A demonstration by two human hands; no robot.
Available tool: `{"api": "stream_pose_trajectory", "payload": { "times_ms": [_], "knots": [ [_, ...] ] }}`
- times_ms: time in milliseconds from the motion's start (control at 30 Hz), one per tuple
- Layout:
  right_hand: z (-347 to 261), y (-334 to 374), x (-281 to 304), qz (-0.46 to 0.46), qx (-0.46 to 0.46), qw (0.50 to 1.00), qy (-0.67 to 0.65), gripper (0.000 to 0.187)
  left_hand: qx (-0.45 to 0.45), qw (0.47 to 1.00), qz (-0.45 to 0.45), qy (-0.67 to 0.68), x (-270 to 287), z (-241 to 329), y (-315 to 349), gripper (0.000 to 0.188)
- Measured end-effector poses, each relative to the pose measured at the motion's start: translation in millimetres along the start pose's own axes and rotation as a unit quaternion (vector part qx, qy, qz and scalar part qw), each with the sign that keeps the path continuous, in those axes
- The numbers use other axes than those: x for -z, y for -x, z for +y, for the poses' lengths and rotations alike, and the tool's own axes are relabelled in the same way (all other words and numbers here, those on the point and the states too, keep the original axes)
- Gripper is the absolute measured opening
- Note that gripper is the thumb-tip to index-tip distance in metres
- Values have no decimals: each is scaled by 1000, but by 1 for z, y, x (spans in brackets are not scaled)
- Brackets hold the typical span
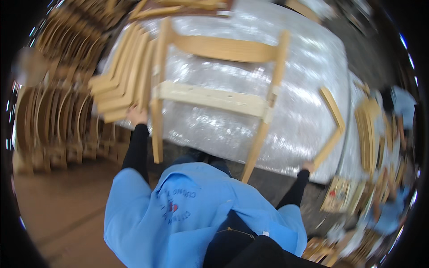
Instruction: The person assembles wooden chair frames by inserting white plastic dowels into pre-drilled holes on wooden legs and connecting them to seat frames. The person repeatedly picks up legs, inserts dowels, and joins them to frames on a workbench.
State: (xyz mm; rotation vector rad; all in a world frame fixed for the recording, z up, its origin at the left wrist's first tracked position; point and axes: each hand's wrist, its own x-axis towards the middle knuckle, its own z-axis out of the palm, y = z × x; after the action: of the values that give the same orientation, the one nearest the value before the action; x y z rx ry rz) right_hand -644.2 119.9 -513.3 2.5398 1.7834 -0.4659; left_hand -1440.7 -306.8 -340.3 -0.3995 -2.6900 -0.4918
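Note:
A wooden chair back frame (223,47) lies on the plastic-covered table in front of me, with a curved top rail, two posts and a pale crossbar (210,98). To its left is a row of bent wooden chair legs (114,85), nested side by side. My left hand (136,115) is closed at the near end of that row, on the leg nearest the frame; motion blur softens the fingers. On the right, my right hand (308,166) grips the near end of a single bent wooden chair leg (340,123), which lies angled on the plastic.
Clear plastic wrap covers the table (304,67). Curved wooden parts (62,120) stand racked at left. More wooden pieces (187,6) lie at the far edge. At right, another stack of wooden parts (366,134) sits near co-workers in blue shirts (402,105).

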Motion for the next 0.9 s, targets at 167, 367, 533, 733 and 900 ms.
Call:
{"api": "stream_pose_trajectory", "payload": {
  "times_ms": [167,367,533,733,900],
  "knots": [
    [34,-50,71,98,31,992,79,43,50,994,-67,-74,-20,-25,20,82],
    [-84,56,112,146,129,981,20,41,-23,964,-221,-148,3,-15,2,109],
    [-140,167,72,3,185,968,-170,36,-147,972,-172,-58,-22,-51,-5,89],
    [-190,249,65,-49,136,980,-137,35,-388,916,-81,-60,6,-71,-24,62],
    [-199,275,92,-41,128,978,-162,33,-316,929,73,180,43,-33,-75,47]
  ]
}}
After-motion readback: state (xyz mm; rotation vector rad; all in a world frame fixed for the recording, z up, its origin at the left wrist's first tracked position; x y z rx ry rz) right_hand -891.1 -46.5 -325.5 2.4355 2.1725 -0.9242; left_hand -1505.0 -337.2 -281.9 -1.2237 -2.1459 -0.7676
